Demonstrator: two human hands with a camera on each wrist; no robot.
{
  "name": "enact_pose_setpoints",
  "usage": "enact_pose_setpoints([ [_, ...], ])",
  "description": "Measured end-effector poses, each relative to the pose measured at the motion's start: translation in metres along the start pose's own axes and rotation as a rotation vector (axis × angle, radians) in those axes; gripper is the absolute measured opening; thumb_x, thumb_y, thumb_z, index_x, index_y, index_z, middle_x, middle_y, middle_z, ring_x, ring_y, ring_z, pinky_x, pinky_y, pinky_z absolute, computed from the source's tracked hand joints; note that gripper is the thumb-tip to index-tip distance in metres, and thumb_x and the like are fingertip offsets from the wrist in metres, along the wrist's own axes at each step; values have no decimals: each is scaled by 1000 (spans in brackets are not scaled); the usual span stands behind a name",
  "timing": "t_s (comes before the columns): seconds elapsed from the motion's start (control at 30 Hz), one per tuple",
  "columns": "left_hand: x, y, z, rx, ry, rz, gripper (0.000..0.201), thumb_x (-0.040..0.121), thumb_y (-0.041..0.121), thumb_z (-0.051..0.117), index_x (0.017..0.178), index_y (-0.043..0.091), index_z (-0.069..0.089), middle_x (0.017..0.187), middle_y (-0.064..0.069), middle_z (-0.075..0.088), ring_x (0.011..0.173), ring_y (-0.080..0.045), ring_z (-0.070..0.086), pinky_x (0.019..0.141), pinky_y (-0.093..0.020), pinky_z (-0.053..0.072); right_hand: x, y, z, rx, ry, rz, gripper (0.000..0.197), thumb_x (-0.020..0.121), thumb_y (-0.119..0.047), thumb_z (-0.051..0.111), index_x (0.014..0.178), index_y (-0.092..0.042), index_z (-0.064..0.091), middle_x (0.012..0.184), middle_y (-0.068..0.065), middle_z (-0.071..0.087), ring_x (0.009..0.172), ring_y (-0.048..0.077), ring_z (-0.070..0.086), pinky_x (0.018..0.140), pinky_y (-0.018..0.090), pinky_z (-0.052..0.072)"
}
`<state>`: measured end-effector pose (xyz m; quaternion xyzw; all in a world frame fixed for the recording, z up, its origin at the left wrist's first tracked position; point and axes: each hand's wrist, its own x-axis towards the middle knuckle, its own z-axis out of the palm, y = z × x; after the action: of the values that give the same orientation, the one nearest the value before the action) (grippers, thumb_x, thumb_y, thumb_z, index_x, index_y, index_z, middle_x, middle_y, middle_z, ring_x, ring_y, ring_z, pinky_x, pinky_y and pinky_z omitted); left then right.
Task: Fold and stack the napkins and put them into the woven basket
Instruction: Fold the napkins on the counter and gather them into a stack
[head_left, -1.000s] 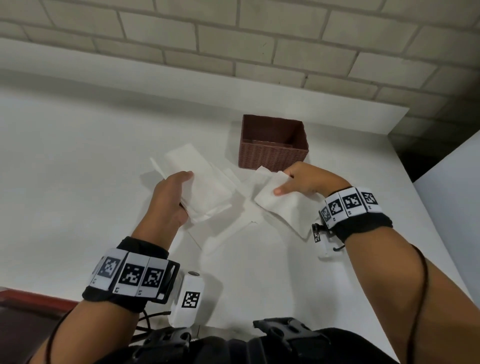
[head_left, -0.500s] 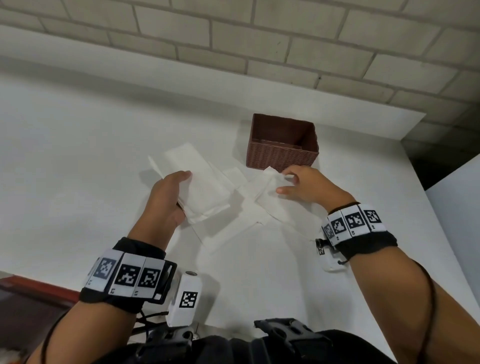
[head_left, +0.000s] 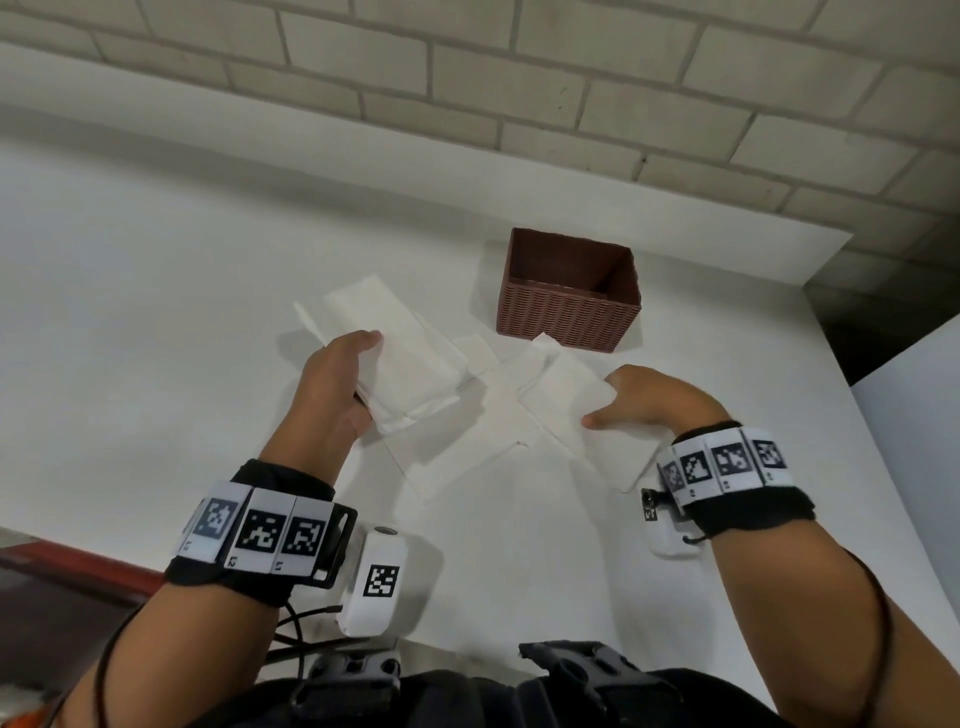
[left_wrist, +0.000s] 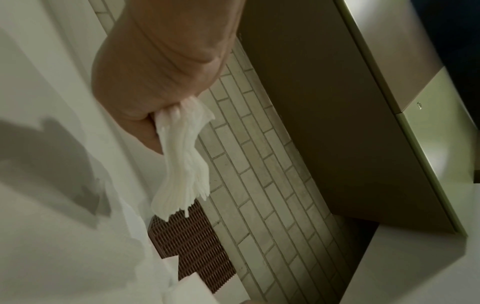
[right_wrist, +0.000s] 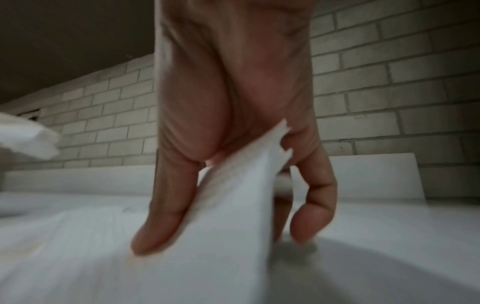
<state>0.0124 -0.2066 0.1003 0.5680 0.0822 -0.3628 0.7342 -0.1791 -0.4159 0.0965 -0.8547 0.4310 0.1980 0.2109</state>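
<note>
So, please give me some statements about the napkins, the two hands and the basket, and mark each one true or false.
1. The left hand holds a stack of folded napkins above the table. True.
2. The woven basket already contains napkins. False: none show inside it.
3. The right hand grips the edge of a napkin that lies on the table. True.
4. The basket stands nearer to the person than the napkins. False: it stands behind them, toward the brick wall.
5. Both hands hold the same napkin. False: each holds its own.
</note>
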Motion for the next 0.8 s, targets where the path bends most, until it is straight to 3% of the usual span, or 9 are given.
enact_pose_setpoints([
  [0.1, 0, 4, -4, -10, 19, 9, 3, 87, 9, 59, 89, 11, 60, 88, -5, 64, 79, -21, 62, 67, -34, 51, -12, -8, -25, -18, -29, -53, 37, 88, -25, 59, 122, -11, 56, 126, 10, 59, 105, 26, 57, 87, 31, 43],
  [0.2, -1, 9, -7, -36, 36, 27, 7, 89, 9, 58, 82, 12, 59, 86, -4, 63, 77, -19, 61, 71, -35, 51, -23, -19, -50, -80, 97, -138, 31, 92, -9, 50, 122, -9, 54, 128, 12, 56, 108, 27, 53, 81, 28, 36],
  [0.3, -2, 14, -14, -92, 76, 47, 8, 88, 8, 58, 81, 13, 59, 85, -3, 63, 76, -18, 61, 72, -35, 52, -37, -40, -64, -95, 200, -263, 23, 93, -12, 53, 113, -13, 62, 113, 8, 61, 102, 25, 54, 77, 27, 33],
  [0.4, -1, 20, -20, -154, 107, 72, 9, 87, 6, 58, 81, 12, 59, 85, -3, 64, 77, -19, 62, 80, -37, 53, -45, -68, -65, -3, 36, -414, 12, 91, -22, 58, 88, -29, 67, 89, -8, 65, 85, 15, 58, 74, 27, 41],
  [0.47, -3, 24, -21, -179, 107, 80, 9, 87, 6, 59, 80, 12, 60, 85, -3, 64, 78, -19, 62, 86, -38, 52, -39, -84, -56, 24, -93, -470, 16, 90, -26, 59, 79, -37, 64, 83, -14, 66, 80, 10, 61, 77, 28, 47],
  [0.6, -8, 29, -25, -199, 100, 95, 10, 88, 7, 57, 80, 13, 59, 84, -3, 64, 77, -19, 62, 82, -38, 53, -7, -104, -23, -57, -230, -496, 9, 90, -27, 58, 89, -30, 67, 89, -8, 66, 89, 17, 62, 84, 33, 48],
  [0.7, -8, 29, -31, -208, 97, 93, 9, 88, 7, 58, 82, 13, 60, 85, -3, 64, 80, -20, 62, 78, -36, 53, 8, -113, -8, -127, -246, -486, 20, 91, -27, 58, 108, -20, 67, 97, -5, 62, 93, 17, 57, 84, 32, 45],
  [0.8, -7, 27, -35, -203, 108, 77, 7, 87, 8, 59, 83, 13, 61, 86, -2, 65, 81, -20, 62, 74, -34, 53, 14, -118, -1, -172, -250, -500, 26, 91, -26, 58, 114, -17, 65, 100, -5, 59, 93, 17, 54, 84, 31, 43],
])
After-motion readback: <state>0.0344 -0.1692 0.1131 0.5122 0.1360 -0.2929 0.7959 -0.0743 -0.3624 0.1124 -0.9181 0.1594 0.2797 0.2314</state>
